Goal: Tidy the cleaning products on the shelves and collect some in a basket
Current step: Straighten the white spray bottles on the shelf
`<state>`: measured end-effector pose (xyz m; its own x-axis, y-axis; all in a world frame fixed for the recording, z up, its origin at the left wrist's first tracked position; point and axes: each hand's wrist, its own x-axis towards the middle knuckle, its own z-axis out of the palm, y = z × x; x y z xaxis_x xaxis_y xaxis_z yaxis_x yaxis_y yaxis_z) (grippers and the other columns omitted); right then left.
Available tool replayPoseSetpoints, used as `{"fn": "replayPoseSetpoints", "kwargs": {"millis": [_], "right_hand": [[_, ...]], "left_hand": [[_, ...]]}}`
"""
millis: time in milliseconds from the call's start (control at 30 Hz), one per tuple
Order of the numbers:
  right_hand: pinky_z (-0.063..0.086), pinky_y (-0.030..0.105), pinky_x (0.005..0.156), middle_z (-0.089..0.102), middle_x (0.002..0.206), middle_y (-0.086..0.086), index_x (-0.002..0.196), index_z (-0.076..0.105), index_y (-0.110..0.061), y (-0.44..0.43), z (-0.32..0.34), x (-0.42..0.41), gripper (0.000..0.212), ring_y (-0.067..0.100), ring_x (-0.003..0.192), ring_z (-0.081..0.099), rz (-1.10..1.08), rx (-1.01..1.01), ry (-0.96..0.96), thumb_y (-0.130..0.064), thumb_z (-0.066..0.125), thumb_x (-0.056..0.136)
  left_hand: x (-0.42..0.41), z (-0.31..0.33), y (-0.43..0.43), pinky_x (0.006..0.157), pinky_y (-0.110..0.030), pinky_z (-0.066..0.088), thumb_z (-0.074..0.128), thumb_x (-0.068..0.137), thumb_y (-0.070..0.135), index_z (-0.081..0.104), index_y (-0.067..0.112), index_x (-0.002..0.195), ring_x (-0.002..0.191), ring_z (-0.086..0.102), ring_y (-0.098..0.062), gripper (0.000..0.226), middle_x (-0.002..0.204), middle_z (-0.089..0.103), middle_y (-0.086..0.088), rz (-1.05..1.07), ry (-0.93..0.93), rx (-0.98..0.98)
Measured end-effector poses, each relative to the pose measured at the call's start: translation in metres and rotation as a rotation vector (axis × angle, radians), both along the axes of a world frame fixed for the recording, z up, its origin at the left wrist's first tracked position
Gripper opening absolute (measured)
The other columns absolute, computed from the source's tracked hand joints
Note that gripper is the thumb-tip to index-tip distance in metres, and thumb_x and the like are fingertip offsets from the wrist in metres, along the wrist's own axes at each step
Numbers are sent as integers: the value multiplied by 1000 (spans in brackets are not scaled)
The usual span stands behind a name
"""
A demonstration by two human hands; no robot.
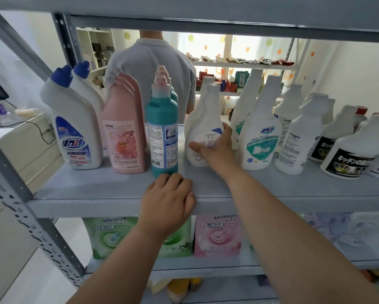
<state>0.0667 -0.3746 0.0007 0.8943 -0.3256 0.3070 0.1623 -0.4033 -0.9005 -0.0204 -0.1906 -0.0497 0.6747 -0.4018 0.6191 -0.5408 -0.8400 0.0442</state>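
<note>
The grey shelf [85, 194] is reached from below by both forearms. The right arm is stretched forward. The white bottle [202, 119], standing upright mid-shelf just right of the teal bottle [162, 128], is grasped by the right hand [215, 148], with the thumb laid across its label. The left hand [167, 198] is rested on the shelf's front edge, fingers curled under, with nothing held.

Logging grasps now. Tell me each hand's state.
Left hand: fingers curled, resting on the shelf, holding nothing.
Right hand: holding the white bottle.
</note>
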Motion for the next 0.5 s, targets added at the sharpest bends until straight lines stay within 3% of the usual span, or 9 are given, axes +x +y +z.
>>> {"fn": "replayPoseSetpoints", "kwargs": {"millis": [133, 233, 333, 400, 500], "right_hand": [[41, 6, 74, 52, 123, -6, 148, 31, -18, -1, -3, -18, 91, 14, 111, 54, -22, -60, 46, -33, 89, 78], [41, 24, 88, 54, 130, 3, 149, 37, -19, -3, -7, -47, 76, 17, 112, 49, -79, -268, 89, -29, 78, 85], [41, 38, 107, 47, 141, 11, 150, 45, -23, -6, -13, -85, 60, 30, 130, 47, -38, -565, 155, -33, 65, 94], [44, 41, 106, 54, 137, 13, 148, 52, -21, -11, -16, -106, 53, 33, 127, 50, -28, -752, 186, -37, 58, 99], [49, 41, 96, 65, 126, 9, 135, 66, -18, -25, -20, -133, 39, 29, 115, 59, -1, -851, 158, -36, 49, 104]], "left_hand": [[-2, 2, 1, 70, -37, 49, 46, 94, 37, 72, 20, 99, 88, 60, -26, 32, 99, 66, -1, 10, 45, 13], [-1, 3, 2, 68, -37, 48, 46, 93, 38, 71, 20, 96, 87, 59, -27, 31, 97, 65, -1, 27, 46, 22], [0, 2, 4, 66, -37, 47, 45, 92, 38, 71, 18, 94, 85, 59, -29, 32, 94, 65, -2, 17, 35, -1], [1, 2, 4, 67, -38, 48, 44, 92, 38, 72, 17, 96, 86, 58, -30, 35, 93, 65, -3, 20, 30, -7], [-2, 1, 5, 69, -40, 49, 41, 93, 39, 73, 15, 101, 89, 59, -33, 41, 97, 65, -6, 28, 62, 7]]}}
